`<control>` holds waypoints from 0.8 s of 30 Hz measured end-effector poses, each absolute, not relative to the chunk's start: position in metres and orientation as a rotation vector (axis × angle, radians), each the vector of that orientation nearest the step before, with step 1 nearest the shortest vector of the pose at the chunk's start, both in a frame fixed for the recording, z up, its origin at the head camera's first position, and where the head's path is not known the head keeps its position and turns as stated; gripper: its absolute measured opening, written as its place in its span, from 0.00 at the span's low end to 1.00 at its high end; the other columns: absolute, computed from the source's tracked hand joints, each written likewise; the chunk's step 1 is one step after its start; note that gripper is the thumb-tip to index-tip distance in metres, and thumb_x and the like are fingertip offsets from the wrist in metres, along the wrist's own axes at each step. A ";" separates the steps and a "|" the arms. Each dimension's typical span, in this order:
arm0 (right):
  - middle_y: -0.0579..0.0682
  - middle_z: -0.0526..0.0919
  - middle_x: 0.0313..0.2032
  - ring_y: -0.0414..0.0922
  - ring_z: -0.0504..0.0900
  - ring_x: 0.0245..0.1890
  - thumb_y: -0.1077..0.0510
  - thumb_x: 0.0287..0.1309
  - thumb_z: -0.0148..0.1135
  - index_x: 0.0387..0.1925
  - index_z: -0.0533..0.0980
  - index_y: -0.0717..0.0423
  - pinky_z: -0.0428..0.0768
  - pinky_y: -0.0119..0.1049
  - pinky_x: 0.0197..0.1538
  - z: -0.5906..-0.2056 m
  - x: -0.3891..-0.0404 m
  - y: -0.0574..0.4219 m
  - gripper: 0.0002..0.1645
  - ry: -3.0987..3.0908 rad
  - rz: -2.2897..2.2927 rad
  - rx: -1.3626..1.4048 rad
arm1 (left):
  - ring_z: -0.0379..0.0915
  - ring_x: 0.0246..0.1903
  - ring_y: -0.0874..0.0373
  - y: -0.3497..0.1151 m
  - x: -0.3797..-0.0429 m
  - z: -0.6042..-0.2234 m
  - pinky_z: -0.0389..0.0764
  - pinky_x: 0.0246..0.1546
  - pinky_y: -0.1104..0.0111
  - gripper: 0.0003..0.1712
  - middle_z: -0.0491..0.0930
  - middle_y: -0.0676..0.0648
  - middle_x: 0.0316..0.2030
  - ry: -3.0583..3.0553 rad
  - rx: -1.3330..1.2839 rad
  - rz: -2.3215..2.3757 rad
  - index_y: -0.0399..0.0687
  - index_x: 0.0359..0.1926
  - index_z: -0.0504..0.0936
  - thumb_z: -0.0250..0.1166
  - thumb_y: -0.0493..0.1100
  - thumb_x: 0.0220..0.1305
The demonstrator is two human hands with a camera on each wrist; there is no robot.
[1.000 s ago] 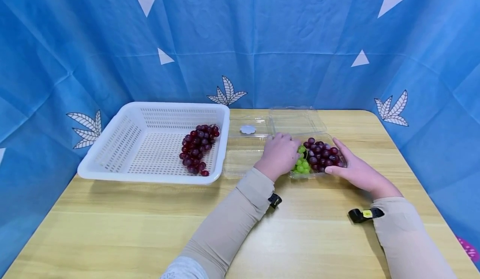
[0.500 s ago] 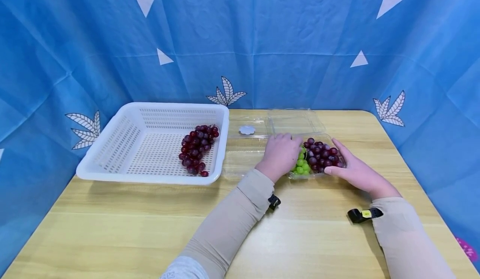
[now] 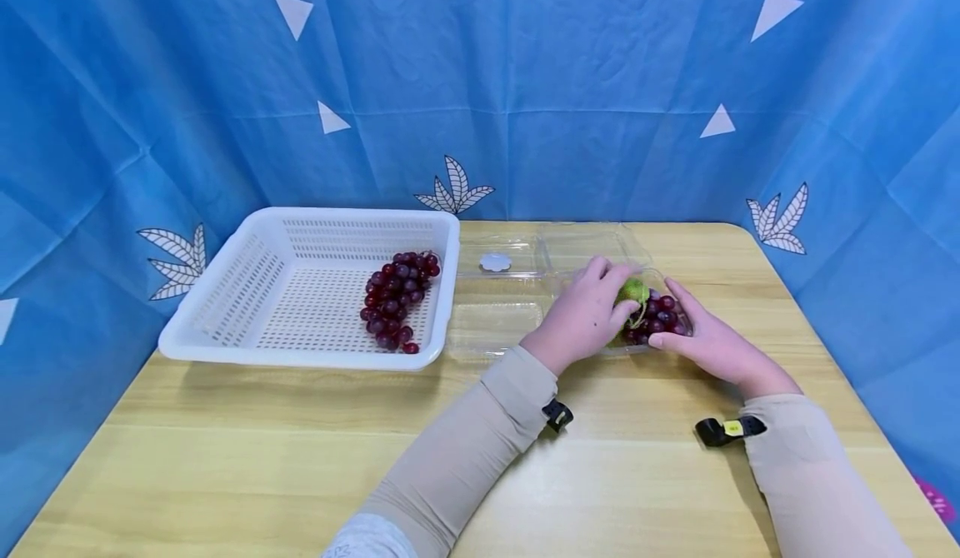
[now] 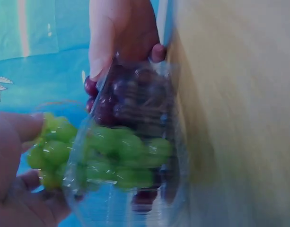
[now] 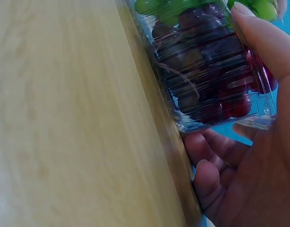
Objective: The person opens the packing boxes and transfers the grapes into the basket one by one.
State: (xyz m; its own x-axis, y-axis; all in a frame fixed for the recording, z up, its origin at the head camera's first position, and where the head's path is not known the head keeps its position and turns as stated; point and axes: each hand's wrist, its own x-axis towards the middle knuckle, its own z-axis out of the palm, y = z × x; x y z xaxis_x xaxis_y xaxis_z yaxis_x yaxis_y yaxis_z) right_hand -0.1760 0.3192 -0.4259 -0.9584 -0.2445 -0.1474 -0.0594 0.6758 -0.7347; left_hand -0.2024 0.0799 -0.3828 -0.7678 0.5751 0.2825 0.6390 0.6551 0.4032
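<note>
My left hand holds a bunch of green grapes over a clear plastic clamshell box. Thumb and fingers are bent around the upper grapes in the left wrist view, while the lower ones show through the box wall. Dark red grapes fill the right part of this box. At its right end, my right hand grips the box, thumb at the rim and fingers around the end wall. The far side of the green bunch is hidden by the left hand.
A white slotted basket stands at the left with a bunch of red grapes inside. Between basket and hands lies another clear plastic box. Open clear lids lie behind, near the blue curtain.
My left hand has shifted right with the green grapes, which now sit higher and cover part of the red ones. The right hand keeps its place on the box.
</note>
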 end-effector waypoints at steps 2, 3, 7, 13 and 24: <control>0.66 0.46 0.69 0.65 0.55 0.65 0.41 0.57 0.61 0.71 0.29 0.32 0.57 0.64 0.60 -0.426 -0.175 0.319 0.58 2.663 -1.143 -0.243 | 0.67 0.47 0.62 0.083 -0.202 -0.388 0.74 0.47 0.69 0.36 0.65 0.51 0.55 -2.773 -0.964 -0.792 0.59 0.69 0.57 0.59 0.56 0.63; 0.66 0.46 0.69 0.66 0.54 0.65 0.41 0.57 0.61 0.71 0.29 0.31 0.56 0.65 0.60 -0.426 -0.175 0.319 0.57 2.666 -1.139 -0.244 | 0.67 0.49 0.61 0.084 -0.203 -0.390 0.74 0.50 0.68 0.39 0.65 0.51 0.57 -2.796 -0.946 -0.796 0.58 0.70 0.56 0.61 0.57 0.61; 0.66 0.44 0.70 0.67 0.53 0.65 0.42 0.57 0.61 0.70 0.29 0.28 0.55 0.67 0.59 -0.425 -0.176 0.319 0.57 2.676 -1.128 -0.251 | 0.69 0.53 0.57 0.087 -0.203 -0.398 0.74 0.51 0.64 0.42 0.66 0.48 0.60 -2.873 -0.928 -0.725 0.58 0.71 0.54 0.63 0.57 0.60; 0.64 0.44 0.70 0.65 0.51 0.66 0.42 0.58 0.61 0.71 0.30 0.30 0.55 0.65 0.60 -0.427 -0.177 0.318 0.57 2.663 -1.152 -0.265 | 0.72 0.48 0.57 0.089 -0.204 -0.400 0.78 0.43 0.64 0.38 0.68 0.49 0.57 -2.864 -0.962 -0.638 0.63 0.70 0.53 0.59 0.56 0.63; 0.64 0.50 0.69 0.62 0.56 0.65 0.45 0.58 0.61 0.73 0.30 0.39 0.57 0.62 0.61 -0.431 -0.179 0.322 0.58 2.637 -1.211 -0.281 | 0.68 0.25 0.64 0.080 -0.199 -0.376 0.71 0.21 0.77 0.38 0.66 0.51 0.56 -2.708 -0.967 -0.783 0.64 0.70 0.52 0.60 0.48 0.64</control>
